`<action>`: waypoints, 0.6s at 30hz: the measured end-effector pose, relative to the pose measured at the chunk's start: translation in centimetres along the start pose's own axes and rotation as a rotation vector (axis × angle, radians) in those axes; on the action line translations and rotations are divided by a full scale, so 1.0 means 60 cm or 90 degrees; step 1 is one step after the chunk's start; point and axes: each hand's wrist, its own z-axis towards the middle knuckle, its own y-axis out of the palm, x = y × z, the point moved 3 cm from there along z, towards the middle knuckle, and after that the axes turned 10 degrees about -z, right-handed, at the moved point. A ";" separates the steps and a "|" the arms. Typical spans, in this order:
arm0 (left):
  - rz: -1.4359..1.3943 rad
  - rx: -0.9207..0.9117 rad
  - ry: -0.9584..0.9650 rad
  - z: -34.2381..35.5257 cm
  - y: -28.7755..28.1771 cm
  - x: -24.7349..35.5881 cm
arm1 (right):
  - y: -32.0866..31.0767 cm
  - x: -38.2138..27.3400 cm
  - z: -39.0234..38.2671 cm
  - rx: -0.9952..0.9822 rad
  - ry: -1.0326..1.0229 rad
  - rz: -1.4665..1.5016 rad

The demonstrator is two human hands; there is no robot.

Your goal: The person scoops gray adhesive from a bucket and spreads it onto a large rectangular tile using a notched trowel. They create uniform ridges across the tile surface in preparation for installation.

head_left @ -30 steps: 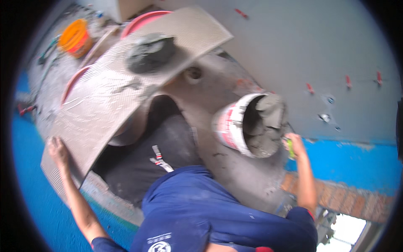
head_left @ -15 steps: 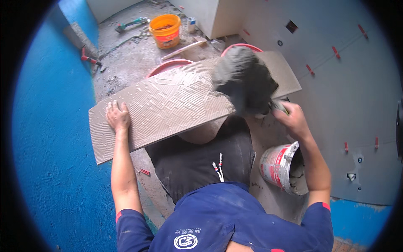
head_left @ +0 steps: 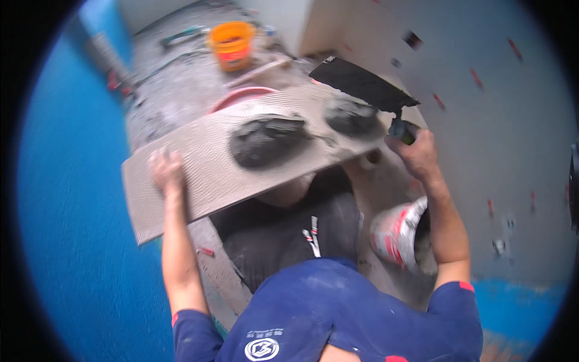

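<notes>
The right hand (head_left: 417,155) grips a trowel (head_left: 365,84); the left hand (head_left: 166,169) rests open on the tile (head_left: 208,181). Between them, two mortar mounds (head_left: 265,142) sit unspread.

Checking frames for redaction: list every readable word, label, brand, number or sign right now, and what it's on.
No text is clear enough to quote.
Navy shirt: round white emblem and small white characters, too small and blurred.
White bucket: red print, too blurred.
Orange bucket: reddish patch, too blurred to tell whether it's lettering.
Trowel, tile: no lettering visible.
</notes>
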 end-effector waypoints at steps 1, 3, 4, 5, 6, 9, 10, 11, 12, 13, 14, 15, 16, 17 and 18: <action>0.021 0.002 0.059 -0.007 0.012 -0.024 | -0.040 0.040 -0.027 -0.002 0.029 -0.073; 0.050 0.010 0.160 -0.006 0.010 -0.076 | -0.112 0.129 -0.089 -0.025 0.094 -0.217; 0.050 0.008 0.183 -0.006 0.011 -0.089 | -0.141 0.180 -0.130 -0.011 0.107 -0.221; 0.045 0.000 0.181 -0.004 0.011 -0.092 | -0.172 0.239 -0.176 -0.023 0.188 -0.265; 0.031 -0.010 0.167 -0.002 0.011 -0.089 | -0.205 0.309 -0.225 -0.048 0.270 -0.360; 0.018 -0.122 0.031 -0.006 0.009 -0.027 | -0.258 0.423 -0.342 -0.177 0.491 -0.557; 0.042 -0.129 0.035 0.012 0.011 -0.020 | -0.257 0.455 -0.364 -0.229 0.527 -0.582; 0.071 -0.131 0.030 0.014 0.010 -0.024 | -0.250 0.486 -0.383 -0.281 0.552 -0.606; 0.066 -0.138 0.035 0.026 0.007 -0.040 | -0.230 0.502 -0.388 -0.290 0.509 -0.654; 0.061 -0.147 0.038 0.033 0.006 -0.053 | -0.207 0.536 -0.390 -0.317 0.486 -0.673; 0.032 -0.146 0.044 0.024 0.010 -0.053 | -0.185 0.579 -0.393 -0.347 0.464 -0.698; 0.030 -0.153 0.048 0.027 0.012 -0.052 | -0.152 0.619 -0.396 -0.377 0.437 -0.718; 0.027 -0.163 0.048 0.024 0.019 -0.049 | -0.115 0.649 -0.396 -0.399 0.370 -0.830; 0.027 -0.169 0.048 0.023 0.021 -0.051 | -0.069 0.676 -0.394 -0.418 0.294 -0.934; 0.017 -0.155 0.057 0.027 0.022 -0.054 | -0.028 0.698 -0.394 -0.424 0.255 -0.910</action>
